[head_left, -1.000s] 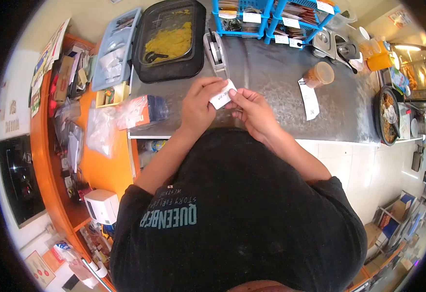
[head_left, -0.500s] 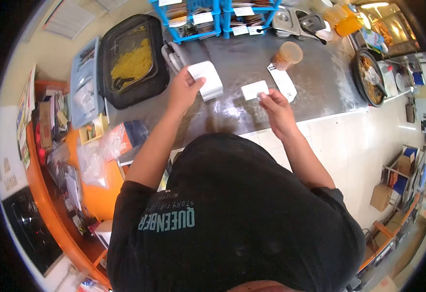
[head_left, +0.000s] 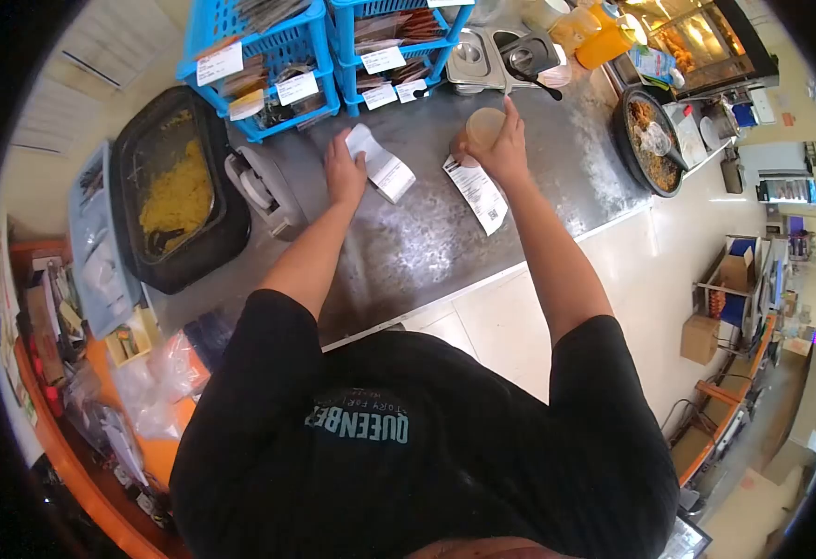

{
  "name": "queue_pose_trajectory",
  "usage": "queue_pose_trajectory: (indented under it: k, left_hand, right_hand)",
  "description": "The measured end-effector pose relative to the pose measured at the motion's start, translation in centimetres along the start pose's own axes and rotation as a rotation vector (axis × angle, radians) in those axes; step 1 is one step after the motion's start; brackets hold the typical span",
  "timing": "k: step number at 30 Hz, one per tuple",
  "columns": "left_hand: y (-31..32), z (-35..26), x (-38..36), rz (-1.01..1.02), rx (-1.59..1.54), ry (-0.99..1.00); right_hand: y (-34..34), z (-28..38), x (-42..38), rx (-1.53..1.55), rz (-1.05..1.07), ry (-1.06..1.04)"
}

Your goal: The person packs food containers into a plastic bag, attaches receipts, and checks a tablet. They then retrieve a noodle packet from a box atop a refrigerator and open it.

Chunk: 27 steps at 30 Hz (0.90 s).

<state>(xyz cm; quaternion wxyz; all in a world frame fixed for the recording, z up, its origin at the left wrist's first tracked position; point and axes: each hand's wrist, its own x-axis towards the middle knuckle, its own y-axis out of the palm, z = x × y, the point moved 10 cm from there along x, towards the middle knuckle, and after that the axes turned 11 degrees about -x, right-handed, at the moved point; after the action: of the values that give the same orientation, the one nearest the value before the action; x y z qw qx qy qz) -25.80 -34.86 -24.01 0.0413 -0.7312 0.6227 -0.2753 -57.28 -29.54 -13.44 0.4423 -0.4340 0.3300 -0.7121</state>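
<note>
A curled white paper receipt (head_left: 387, 173) is held in my left hand (head_left: 344, 175), thumb on its near edge and fingers behind it. My right hand (head_left: 507, 156) is closed around a round plastic tub (head_left: 486, 125) with a pale lid, its thumb on the left side and its fingers on the right. Contents of the tub look reddish-brown and are partly hidden by the hand. A printed paper slip (head_left: 479, 197) lies on the steel counter (head_left: 408, 244), its upper end close to or under the tub.
At left stand a black roasting pan (head_left: 233, 224) of yellow food and a grey device (head_left: 273, 191). Blue baskets (head_left: 332, 93) with labelled packets line the back, beside lidded steel containers (head_left: 471, 61). A dark pan (head_left: 630, 140) with food and a ladle sits at right.
My right hand has moved from a small white label to the tub; the label is out of sight. The left hand still has the receipt. The view has shifted.
</note>
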Motion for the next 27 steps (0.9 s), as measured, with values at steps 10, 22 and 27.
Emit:
queue_pose_trajectory:
  k: [10,22,27]
  left_hand:
    - [2.1,-3.6,-3.9,0.427,0.331,0.200]
    - [-2.7,-1.9,-5.4,0.189,0.081,0.009]
    - [-8.2,-5.8,-9.8,0.378,-0.112,0.022]
  right_hand:
    - [-2.8,7.3,-0.4,0.100,-0.053,-0.291]
    - [-2.2,6.8,-2.2,-0.059,-0.219,-0.265]
    - [0.7,-15.1,-10.6,-0.201,0.186,-0.033]
